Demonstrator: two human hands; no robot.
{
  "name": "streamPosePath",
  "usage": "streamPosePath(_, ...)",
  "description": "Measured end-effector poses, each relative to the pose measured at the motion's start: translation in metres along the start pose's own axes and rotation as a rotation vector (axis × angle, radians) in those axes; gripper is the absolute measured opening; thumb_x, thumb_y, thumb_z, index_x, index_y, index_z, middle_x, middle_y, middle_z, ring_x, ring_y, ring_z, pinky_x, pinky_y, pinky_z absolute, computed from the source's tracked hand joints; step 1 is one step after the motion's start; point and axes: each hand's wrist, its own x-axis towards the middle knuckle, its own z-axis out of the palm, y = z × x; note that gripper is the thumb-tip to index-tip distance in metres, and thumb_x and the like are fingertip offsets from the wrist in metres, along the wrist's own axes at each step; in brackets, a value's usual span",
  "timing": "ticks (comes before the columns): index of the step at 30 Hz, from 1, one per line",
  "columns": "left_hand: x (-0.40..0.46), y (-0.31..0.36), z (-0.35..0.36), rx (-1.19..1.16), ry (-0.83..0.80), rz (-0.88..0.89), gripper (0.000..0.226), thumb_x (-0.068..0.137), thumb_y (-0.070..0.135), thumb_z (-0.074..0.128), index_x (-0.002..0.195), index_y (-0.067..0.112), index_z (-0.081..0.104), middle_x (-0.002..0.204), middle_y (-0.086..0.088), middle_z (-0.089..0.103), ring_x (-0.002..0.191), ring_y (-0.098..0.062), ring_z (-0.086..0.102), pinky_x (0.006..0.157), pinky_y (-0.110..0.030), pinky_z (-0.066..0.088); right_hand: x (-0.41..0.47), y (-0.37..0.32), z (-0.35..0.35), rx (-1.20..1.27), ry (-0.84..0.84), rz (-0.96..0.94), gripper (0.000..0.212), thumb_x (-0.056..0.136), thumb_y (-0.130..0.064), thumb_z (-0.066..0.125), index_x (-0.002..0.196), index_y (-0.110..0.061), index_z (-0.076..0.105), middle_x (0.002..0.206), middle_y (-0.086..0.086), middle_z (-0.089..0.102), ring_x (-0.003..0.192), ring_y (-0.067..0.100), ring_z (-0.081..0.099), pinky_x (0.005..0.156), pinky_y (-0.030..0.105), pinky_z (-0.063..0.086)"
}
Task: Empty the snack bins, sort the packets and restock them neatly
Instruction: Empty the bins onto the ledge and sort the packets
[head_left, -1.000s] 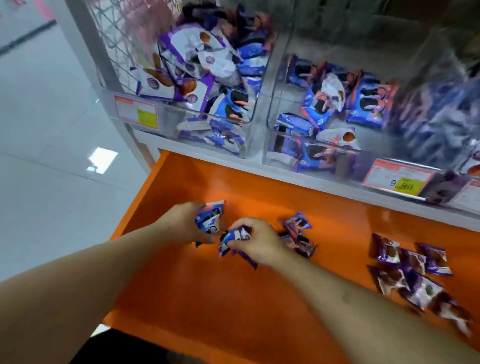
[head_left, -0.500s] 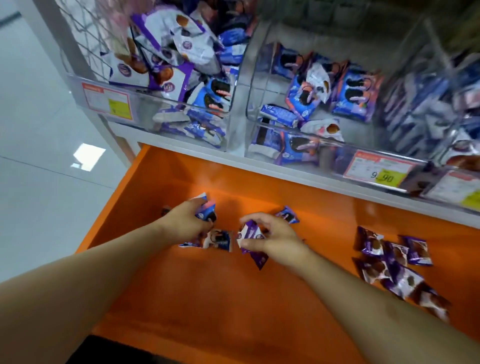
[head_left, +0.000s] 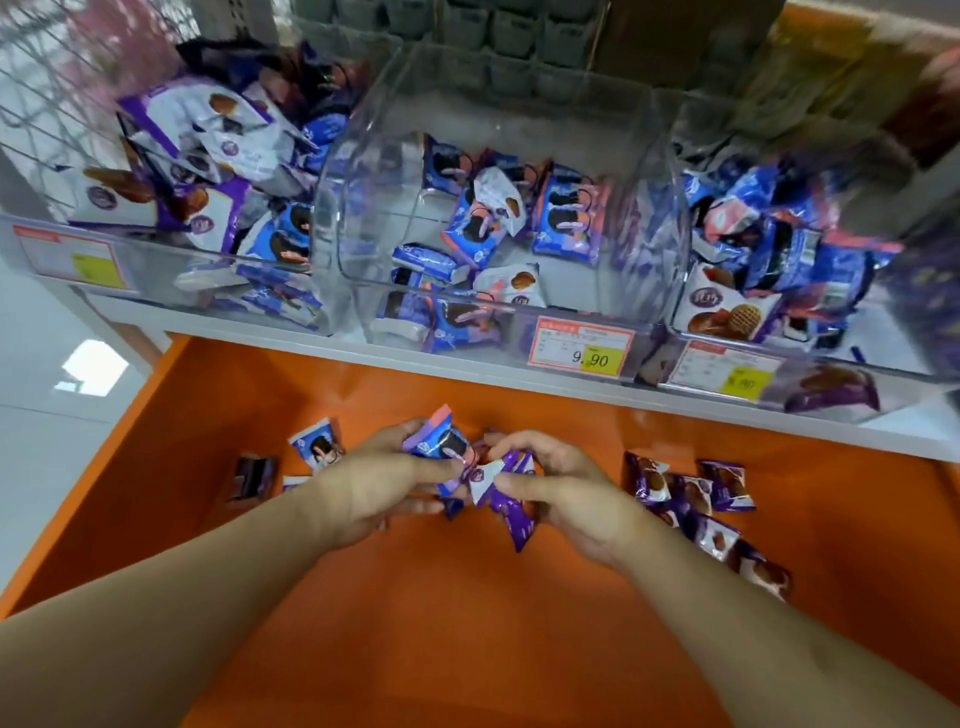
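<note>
Over the orange shelf (head_left: 467, 623), my left hand (head_left: 384, 483) grips a blue cookie packet (head_left: 441, 441). Close beside it, my right hand (head_left: 561, 493) pinches a purple-and-white packet (head_left: 498, 483), and more purple packets hang under its fingers. A blue packet (head_left: 318, 448) and a dark packet (head_left: 252, 475) lie left of my hands. Several purple packets (head_left: 696, 499) lie in a loose row at the right. Behind the shelf stand clear bins: the middle bin (head_left: 519, 104) holds mixed blue and white packets, and the left bin (head_left: 156, 254) holds white, purple and blue ones.
A right bin (head_left: 805, 364) holds blue and waffle packets. Price tags (head_left: 584, 353) hang on the bin fronts. A white ledge (head_left: 467, 364) separates bins from the shelf. Pale floor tiles (head_left: 62, 441) show at the left, beyond the shelf's edge.
My hands have come together at the middle of the shelf, packets gathered between them. The camera has swung right and nearer, so the middle bin now sits centred.
</note>
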Motion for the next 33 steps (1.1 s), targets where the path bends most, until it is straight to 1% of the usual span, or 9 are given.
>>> streamPosePath(5,0.01,-0.012,0.016,0.086,-0.008,-0.03,0.03,0.095,0.008,0.072,0.123,0.01,0.063,0.105,-0.012,0.079,0.099,-0.027,0.077,0.083,-0.04,0.057,-0.006,0.023,-0.04,-0.241,0.225,0.061,0.02,0.085,-0.006,0.085,0.094,-0.023,0.078,0.124,-0.008,0.073,0.108,0.017,0.073,0.092,0.036,0.062)
streamPosePath(10,0.013,-0.024,0.023,0.123,-0.041,-0.041,0.029,0.094,0.009,0.073,0.121,0.016,0.066,0.101,-0.01,0.079,0.098,-0.025,0.077,0.077,-0.035,0.057,-0.034,0.04,-0.125,-0.605,0.487,0.056,0.025,0.081,-0.016,0.088,0.099,-0.029,0.077,0.112,-0.015,0.07,0.104,0.007,0.067,0.092,0.028,0.056)
streamPosePath(14,0.013,-0.023,0.031,0.149,-0.073,-0.034,0.027,0.094,0.011,0.073,0.119,0.019,0.068,0.1,-0.008,0.08,0.095,-0.021,0.077,0.074,-0.032,0.055,-0.053,0.049,-0.17,-0.626,0.501,0.182,0.064,0.08,-0.012,0.088,0.134,-0.037,0.067,0.153,-0.01,0.049,0.14,0.017,0.049,0.095,0.022,0.051)
streamPosePath(17,0.013,-0.022,0.034,0.147,-0.089,-0.039,0.028,0.093,0.011,0.073,0.12,0.017,0.067,0.101,-0.011,0.079,0.098,-0.025,0.076,0.078,-0.037,0.058,-0.053,0.051,-0.178,-0.764,0.508,0.224,0.08,0.078,-0.008,0.086,0.142,-0.047,0.057,0.171,-0.012,0.022,0.155,0.022,0.031,0.111,0.038,0.049)
streamPosePath(19,0.012,-0.023,0.033,0.14,-0.103,-0.053,0.03,0.093,0.01,0.074,0.12,0.017,0.067,0.102,-0.014,0.078,0.103,-0.029,0.075,0.087,-0.043,0.059,-0.046,0.049,-0.17,-0.821,0.502,0.226,0.088,0.076,-0.001,0.082,0.145,-0.048,0.054,0.172,-0.013,0.017,0.157,0.028,0.027,0.1,0.038,0.057)
streamPosePath(22,0.008,-0.027,0.032,0.157,-0.094,-0.048,0.031,0.092,0.006,0.074,0.121,0.015,0.068,0.101,-0.014,0.078,0.102,-0.03,0.075,0.091,-0.045,0.061,-0.031,0.038,-0.138,-0.932,0.459,0.169,0.086,0.073,-0.001,0.075,0.146,-0.043,0.054,0.166,-0.01,0.032,0.15,0.028,0.039,0.096,0.041,0.058)
streamPosePath(25,0.009,-0.033,0.031,0.19,-0.037,-0.017,0.035,0.09,0.006,0.078,0.121,0.018,0.067,0.101,-0.005,0.079,0.095,-0.023,0.077,0.085,-0.043,0.064,-0.015,0.025,-0.081,-0.671,0.259,0.135,0.061,0.087,-0.012,0.08,0.139,-0.036,0.059,0.138,-0.007,0.06,0.117,0.019,0.067,0.091,0.041,0.061)
streamPosePath(29,0.015,-0.043,0.026,0.213,0.0,-0.032,0.047,0.083,0.01,0.086,0.121,0.017,0.06,0.106,-0.003,0.079,0.094,-0.02,0.077,0.083,-0.044,0.064,-0.004,0.02,-0.009,-0.394,-0.015,0.093,0.03,0.096,-0.021,0.076,0.123,-0.03,0.065,0.116,-0.005,0.07,0.103,0.01,0.07,0.083,0.026,0.056)
streamPosePath(33,0.021,-0.057,0.016,0.39,-0.009,-0.036,0.042,0.079,0.017,0.088,0.114,0.022,0.064,0.105,0.002,0.077,0.097,-0.015,0.074,0.093,-0.044,0.06,0.01,0.043,0.012,-0.475,0.032,0.08,0.03,0.089,-0.004,0.079,0.115,-0.014,0.069,0.112,0.009,0.076,0.096,0.015,0.069,0.088,0.034,0.056)
